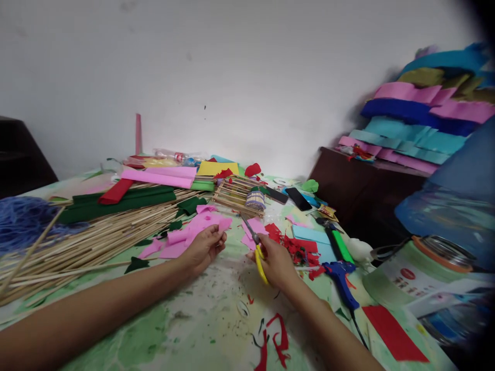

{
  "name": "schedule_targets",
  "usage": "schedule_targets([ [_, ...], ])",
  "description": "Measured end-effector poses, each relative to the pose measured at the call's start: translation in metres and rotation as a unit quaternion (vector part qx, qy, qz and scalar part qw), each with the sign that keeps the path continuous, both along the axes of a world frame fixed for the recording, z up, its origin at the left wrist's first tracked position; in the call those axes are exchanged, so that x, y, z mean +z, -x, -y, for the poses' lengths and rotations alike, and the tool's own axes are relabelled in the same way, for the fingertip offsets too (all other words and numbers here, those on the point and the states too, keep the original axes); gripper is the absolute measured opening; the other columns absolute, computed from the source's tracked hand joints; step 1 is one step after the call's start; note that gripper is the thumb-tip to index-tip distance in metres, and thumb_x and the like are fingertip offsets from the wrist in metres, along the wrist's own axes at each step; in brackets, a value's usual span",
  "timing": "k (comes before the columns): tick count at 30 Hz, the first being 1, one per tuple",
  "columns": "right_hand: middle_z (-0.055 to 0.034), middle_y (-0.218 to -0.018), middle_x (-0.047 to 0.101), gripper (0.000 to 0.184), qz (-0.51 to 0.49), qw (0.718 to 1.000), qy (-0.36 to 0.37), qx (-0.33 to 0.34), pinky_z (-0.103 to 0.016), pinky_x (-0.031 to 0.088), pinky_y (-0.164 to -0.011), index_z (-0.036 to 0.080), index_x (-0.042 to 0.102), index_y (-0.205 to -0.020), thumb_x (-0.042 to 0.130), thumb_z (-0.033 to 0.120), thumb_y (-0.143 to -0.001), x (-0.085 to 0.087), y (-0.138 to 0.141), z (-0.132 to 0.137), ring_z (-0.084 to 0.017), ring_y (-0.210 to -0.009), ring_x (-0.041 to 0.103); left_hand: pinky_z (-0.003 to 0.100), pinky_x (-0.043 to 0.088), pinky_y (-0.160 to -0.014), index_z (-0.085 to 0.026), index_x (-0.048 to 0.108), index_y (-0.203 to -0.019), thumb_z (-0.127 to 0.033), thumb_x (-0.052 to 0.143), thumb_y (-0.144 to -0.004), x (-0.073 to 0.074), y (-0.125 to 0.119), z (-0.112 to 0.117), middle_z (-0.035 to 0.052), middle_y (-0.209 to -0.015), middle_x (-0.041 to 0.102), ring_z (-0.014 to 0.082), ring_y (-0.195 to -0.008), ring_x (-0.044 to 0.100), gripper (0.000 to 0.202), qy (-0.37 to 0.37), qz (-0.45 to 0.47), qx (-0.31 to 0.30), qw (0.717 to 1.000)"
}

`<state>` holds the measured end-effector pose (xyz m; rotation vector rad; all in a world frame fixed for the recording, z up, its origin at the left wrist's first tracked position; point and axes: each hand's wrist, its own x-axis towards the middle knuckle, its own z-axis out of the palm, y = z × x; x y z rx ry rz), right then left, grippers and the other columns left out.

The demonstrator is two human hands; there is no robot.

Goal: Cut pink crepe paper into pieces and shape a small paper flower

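Note:
My left hand (207, 247) pinches a small piece of pink crepe paper (225, 223) between thumb and fingertips. Behind it lies more crumpled pink paper (181, 241). In my right hand (276, 262) are scissors with yellow handles (262, 265); their blades point up and to the left, away from the pinched piece. Just beyond the blades, a cut pink sheet (254, 230) rests on the table. Red paper scraps (297, 250) are heaped to the right of the scissors.
Thin wooden sticks (96, 242) spread across the left, beside tangled blue strands (25, 221). A blue glue gun (342, 283), a jar (406, 273) and a red paper strip (394, 332) lie on the right. A phone (298, 199) sits farther back near a stick frame (235, 196).

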<state>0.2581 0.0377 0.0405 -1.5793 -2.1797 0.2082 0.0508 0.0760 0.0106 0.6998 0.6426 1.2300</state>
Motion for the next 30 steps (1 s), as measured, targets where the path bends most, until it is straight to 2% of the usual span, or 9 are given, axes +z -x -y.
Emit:
schedule_targets([
  [2,-0.0008,-0.077,0.061,0.032,0.014,1.0,0.01,0.002,-0.022,0.033,-0.058,0.022,0.054,-0.108,0.052,0.041,-0.083,0.002,0.002,0.004,-0.016,-0.068,0.056,0.015,0.05,-0.057,-0.017,0.05,-0.08,-0.01,0.063,-0.077,0.002,-0.006,0.002,-0.0024,-0.068,0.056,0.0054,-0.054,0.053,0.015,-0.005,0.004,0.0,1.0],
  [4,-0.0024,-0.081,0.061,0.035,0.031,0.999,0.009,0.005,-0.023,0.034,-0.061,0.022,0.055,-0.107,0.054,0.044,-0.081,0.003,0.005,0.008,-0.017,-0.073,0.056,0.016,0.05,-0.058,-0.017,0.05,-0.081,-0.01,0.062,-0.078,0.005,-0.009,0.006,-0.0024,-0.069,0.056,0.0052,-0.054,0.053,0.014,-0.004,0.014,-0.001,1.0],
  [8,-0.0088,-0.097,0.056,0.053,0.05,0.999,0.0,0.022,-0.028,0.037,-0.074,0.019,0.048,-0.121,0.057,0.047,-0.077,0.004,0.009,0.015,-0.022,-0.088,0.054,0.019,0.053,-0.063,-0.018,0.051,-0.082,-0.008,0.057,-0.081,0.008,-0.013,0.016,-0.0016,-0.07,0.058,0.0067,-0.058,0.057,0.012,0.002,0.051,0.003,0.999],
  [11,-0.0098,-0.101,0.053,0.056,0.049,0.998,0.015,0.025,-0.03,0.037,-0.079,0.02,0.046,-0.125,0.058,0.047,-0.077,0.004,0.012,0.018,-0.023,-0.093,0.051,0.021,0.053,-0.066,-0.019,0.053,-0.082,-0.006,0.056,-0.081,0.008,-0.013,0.02,-0.0012,-0.074,0.059,0.0077,-0.062,0.059,0.014,-0.002,0.067,0.009,0.998],
  [16,-0.0109,-0.104,0.052,0.058,0.036,0.999,0.011,0.021,-0.031,0.038,-0.081,0.02,0.044,-0.127,0.056,0.049,-0.078,0.001,0.013,0.018,-0.024,-0.097,0.05,0.02,0.053,-0.067,-0.019,0.055,-0.082,-0.007,0.06,-0.079,0.006,-0.012,0.018,-0.0015,-0.081,0.061,0.0076,-0.067,0.059,0.013,-0.016,0.069,0.031,0.997],
  [30,-0.0105,-0.102,0.054,0.059,0.044,0.998,0.024,0.026,-0.031,0.037,-0.08,0.019,0.045,-0.126,0.053,0.053,-0.08,-0.003,0.014,0.018,-0.024,-0.096,0.051,0.019,0.052,-0.068,-0.018,0.058,-0.08,-0.01,0.066,-0.075,0.001,-0.008,0.01,-0.0017,-0.079,0.061,0.0068,-0.068,0.058,0.012,-0.034,0.083,0.035,0.995],
])
